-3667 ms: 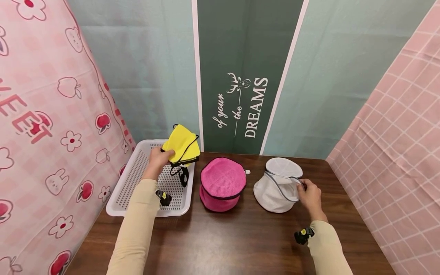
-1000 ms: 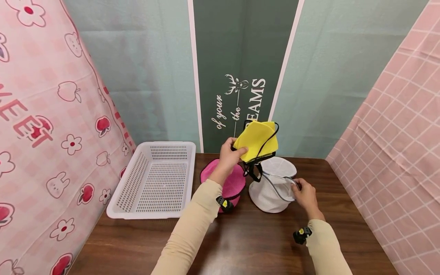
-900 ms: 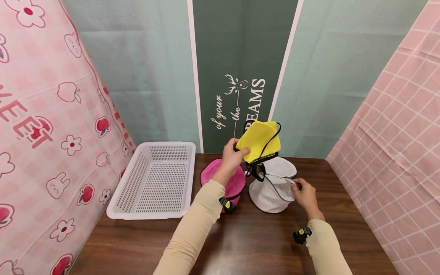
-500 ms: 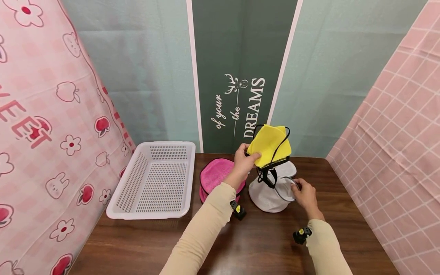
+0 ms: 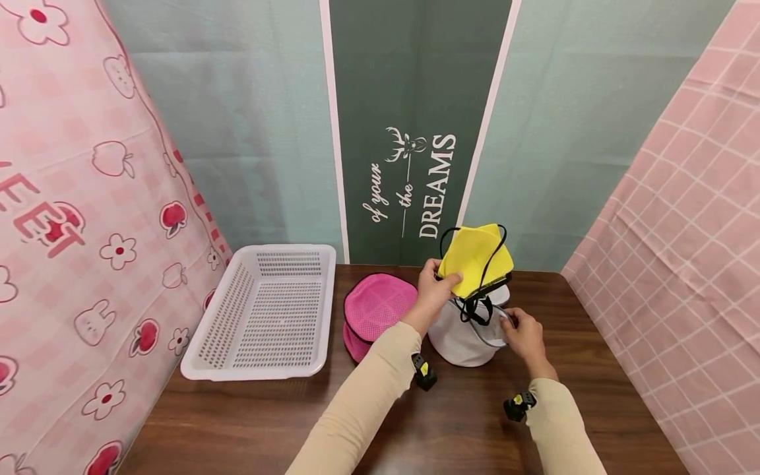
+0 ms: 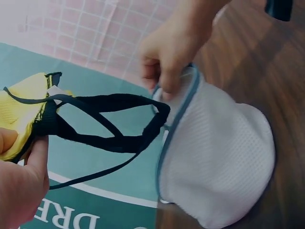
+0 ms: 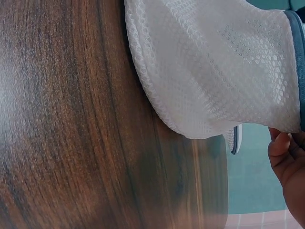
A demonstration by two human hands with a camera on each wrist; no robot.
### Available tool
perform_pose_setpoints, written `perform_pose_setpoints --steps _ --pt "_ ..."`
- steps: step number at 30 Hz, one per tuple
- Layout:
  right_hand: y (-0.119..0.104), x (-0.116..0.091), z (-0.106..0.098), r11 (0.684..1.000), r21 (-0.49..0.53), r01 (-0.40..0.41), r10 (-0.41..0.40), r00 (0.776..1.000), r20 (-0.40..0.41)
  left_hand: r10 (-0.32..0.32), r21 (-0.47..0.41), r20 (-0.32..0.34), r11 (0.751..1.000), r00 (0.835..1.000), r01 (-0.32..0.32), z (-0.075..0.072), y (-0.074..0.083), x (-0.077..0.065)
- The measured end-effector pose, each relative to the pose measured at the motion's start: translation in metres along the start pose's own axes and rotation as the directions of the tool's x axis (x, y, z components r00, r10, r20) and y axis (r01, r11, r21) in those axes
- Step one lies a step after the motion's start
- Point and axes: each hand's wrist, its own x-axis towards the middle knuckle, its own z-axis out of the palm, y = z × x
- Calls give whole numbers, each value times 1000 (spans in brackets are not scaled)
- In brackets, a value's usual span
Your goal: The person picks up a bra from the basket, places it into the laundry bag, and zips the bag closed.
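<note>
My left hand (image 5: pixel 436 287) pinches a folded yellow garment (image 5: pixel 477 257) with black trim and black straps. It holds the garment above a round white mesh laundry bag (image 5: pixel 460 340). In the left wrist view the black straps (image 6: pixel 114 143) dangle beside the bag's grey-edged mouth; whether they touch it, I cannot tell. My right hand (image 5: pixel 525 334) pinches the rim of the white bag and keeps its mouth open. The right wrist view shows the white mesh side (image 7: pixel 200 71) close up, with the right fingers at its grey edge.
A pink mesh laundry bag (image 5: pixel 377 307) with black trim stands left of the white one, partly behind my left arm. Farther left is a white plastic basket (image 5: pixel 323 323) with nothing in it. Everything stands on a brown wooden table (image 5: pixel 463 429), with curtains behind and at both sides.
My left hand lifted the yellow garment out of the basket, carried it right past the pink bag and lowered it over the white bag. The right hand stays on the white bag's rim.
</note>
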Motion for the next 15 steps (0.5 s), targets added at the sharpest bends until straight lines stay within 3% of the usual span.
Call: perform_pose_setpoints --steps 11,15 --pt "-3 -1 0 1000 13 15 -15 1000 -4 21 139 -16 990 1000 -18 5 -23 -6" --pt "-4 -2 0 1000 18 17 -17 1000 -7 25 238 -23 971 999 -19 2 -31 -7"
